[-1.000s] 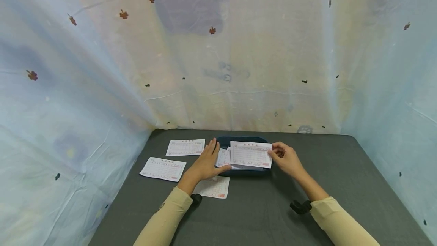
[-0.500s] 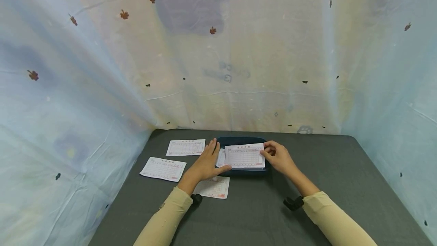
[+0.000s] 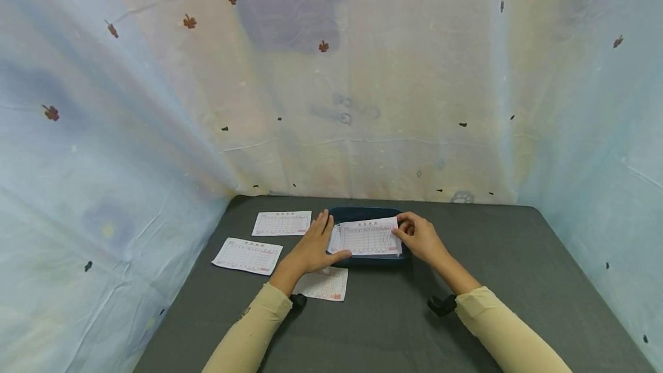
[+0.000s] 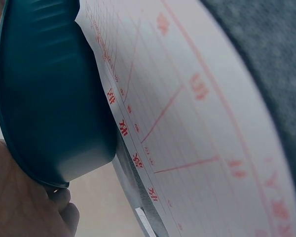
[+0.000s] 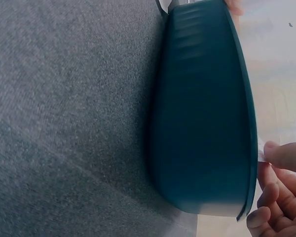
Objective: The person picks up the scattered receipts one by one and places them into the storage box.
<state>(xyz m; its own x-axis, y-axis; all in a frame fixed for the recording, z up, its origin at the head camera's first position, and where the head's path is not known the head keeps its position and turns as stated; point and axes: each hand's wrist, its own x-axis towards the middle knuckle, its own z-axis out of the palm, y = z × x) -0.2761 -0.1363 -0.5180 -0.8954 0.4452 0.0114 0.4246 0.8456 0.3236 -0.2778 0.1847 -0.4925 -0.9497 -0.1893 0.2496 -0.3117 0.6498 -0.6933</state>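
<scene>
In the head view, a dark blue-green plastic basket (image 3: 370,261) stands on the table with several white printed receipts inside. My right hand (image 3: 420,239) pinches the right edge of the top receipt (image 3: 369,236) between thumb and fingers, over the basket. The right wrist view shows that pinch at a white paper edge (image 5: 261,157) just above the rim. My left hand (image 3: 309,249) rests at the basket's left end with fingers straight, its thumb spread along the near rim. Close below it lies another receipt (image 3: 323,285), partly covered by the left hand and wrist.
Two more receipts, one farther back (image 3: 282,223) and one nearer (image 3: 247,256), lie flat to the left of the basket. A dark grey cloth covers the table (image 3: 383,321). A patterned curtain (image 3: 393,102) hangs behind and on both sides.
My right hand has moved left with its receipt, which now lies lower and more squarely over the receipts in the basket. The left hand has stayed in place.
</scene>
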